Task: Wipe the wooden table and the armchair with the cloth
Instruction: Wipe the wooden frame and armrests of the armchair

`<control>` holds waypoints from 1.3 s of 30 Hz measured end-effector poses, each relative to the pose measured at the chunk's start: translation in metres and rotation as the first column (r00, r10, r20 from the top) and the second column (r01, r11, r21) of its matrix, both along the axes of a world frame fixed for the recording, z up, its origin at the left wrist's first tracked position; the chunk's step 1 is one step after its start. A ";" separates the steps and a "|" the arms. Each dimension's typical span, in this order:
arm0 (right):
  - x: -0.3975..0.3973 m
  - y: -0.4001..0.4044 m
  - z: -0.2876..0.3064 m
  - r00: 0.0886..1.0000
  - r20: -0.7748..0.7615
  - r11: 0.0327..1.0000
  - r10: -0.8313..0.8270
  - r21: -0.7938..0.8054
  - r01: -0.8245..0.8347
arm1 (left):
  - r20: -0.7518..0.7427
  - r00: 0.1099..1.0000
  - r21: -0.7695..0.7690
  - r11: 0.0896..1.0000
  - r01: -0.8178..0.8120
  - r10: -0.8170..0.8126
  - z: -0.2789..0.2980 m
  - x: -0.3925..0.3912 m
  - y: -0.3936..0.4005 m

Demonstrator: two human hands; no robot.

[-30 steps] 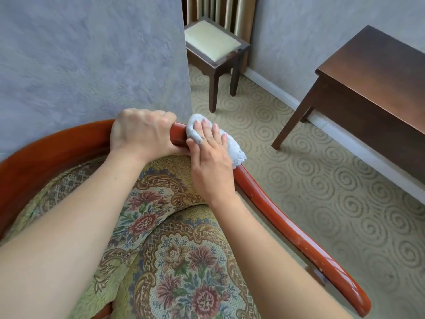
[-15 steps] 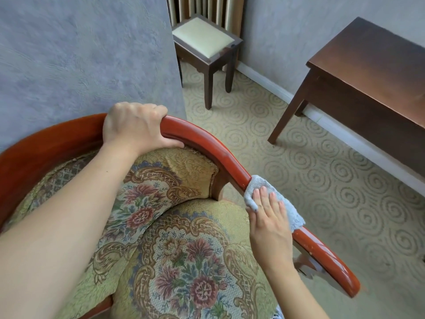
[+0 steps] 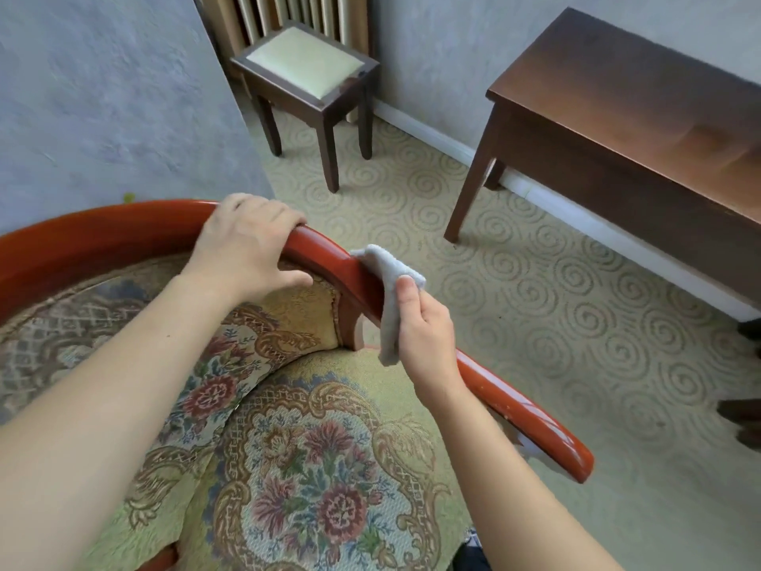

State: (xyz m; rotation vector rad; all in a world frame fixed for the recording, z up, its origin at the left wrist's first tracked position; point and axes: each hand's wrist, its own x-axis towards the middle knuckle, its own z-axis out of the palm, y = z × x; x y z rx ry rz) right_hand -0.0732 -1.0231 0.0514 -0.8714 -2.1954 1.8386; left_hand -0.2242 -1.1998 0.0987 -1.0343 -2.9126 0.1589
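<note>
The armchair [image 3: 514, 410] fills the lower left, with a glossy red-brown wooden rail and floral upholstery. My left hand [image 3: 251, 245] grips the top of the rail where back and arm meet. My right hand [image 3: 424, 335] holds a pale grey cloth [image 3: 391, 290] draped over the right armrest, just right of my left hand. Part of the cloth hangs down on the inner side of the rail. The dark wooden table [image 3: 626, 96] stands at the upper right against the wall.
A small dark stool [image 3: 304, 63] with a cream cushion stands at the back by a radiator. Spiral-patterned carpet [image 3: 556, 307] lies between armchair and table. A grey wall panel [image 3: 103, 96] rises behind the chair back. Dark objects sit at the right edge.
My right hand slid the cloth down the armrest, then back up toward my left hand, and now pinches it over the rail instead of pressing flat. My left hand stayed on the rail.
</note>
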 end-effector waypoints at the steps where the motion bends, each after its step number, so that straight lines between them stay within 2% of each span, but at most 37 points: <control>1: 0.011 0.011 0.000 0.997 -0.016 0.995 -0.072 -0.075 0.070 | 0.021 0.999 -0.012 0.999 0.051 -0.050 -0.006 0.006 0.012; 5: 0.049 0.053 0.004 0.967 -0.086 0.951 -0.238 -0.222 0.214 | 0.146 0.953 -0.034 0.961 0.274 -0.267 -0.036 0.033 0.058; 8: 0.078 0.085 0.011 0.929 -0.131 0.928 -0.346 -0.196 0.317 | 0.193 0.915 -0.044 0.928 0.370 -0.355 -0.058 0.050 0.081; 11: 0.113 0.113 0.020 0.914 -0.177 0.926 -0.365 0.035 0.376 | 0.170 0.910 0.001 0.924 0.383 -0.378 -0.069 0.053 0.091; 13: 0.138 0.125 0.020 0.916 -0.151 0.890 -0.372 0.223 0.398 | 0.155 0.902 0.033 0.915 0.402 -0.402 -0.071 0.050 0.093; 16: 0.177 0.126 0.004 0.906 -0.098 0.821 -0.412 0.392 0.416 | 0.137 0.891 0.075 0.901 0.427 -0.433 -0.073 0.049 0.094; 20: 0.205 0.090 -0.040 0.958 0.034 0.760 -0.284 0.617 0.203 | 0.124 0.890 0.100 0.898 0.429 -0.439 -0.074 0.050 0.093; 22: 0.205 0.072 -0.060 0.973 0.089 0.751 -0.215 0.652 0.106 | 0.127 0.894 0.103 0.902 0.419 -0.429 -0.074 0.050 0.093; 25: 0.196 0.059 -0.073 0.978 0.073 0.768 -0.196 0.631 0.107 | 0.109 0.897 0.103 0.902 0.418 -0.428 -0.076 0.049 0.093; 28: 0.184 0.054 -0.073 0.985 0.075 0.746 -0.155 0.662 0.067 | 0.103 0.896 0.112 0.900 0.421 -0.432 -0.077 0.050 0.093; 32: 0.150 0.034 -0.068 0.996 0.088 0.632 -0.011 0.773 -0.061 | 0.109 0.901 0.107 0.906 0.409 -0.420 -0.076 0.052 0.092; 35: 0.102 0.010 -0.064 0.982 0.160 0.561 0.102 0.806 -0.190 | 0.098 0.905 0.126 0.907 0.401 -0.413 -0.075 0.054 0.093; 37: 0.075 0.000 -0.061 0.966 0.222 0.526 0.128 0.811 -0.256 | 0.083 0.911 0.172 0.906 0.386 -0.404 -0.076 0.057 0.093; 39: 0.066 0.005 -0.062 0.955 0.275 0.439 0.108 0.849 -0.294 | 0.077 0.915 0.196 0.906 0.376 -0.397 -0.075 0.057 0.093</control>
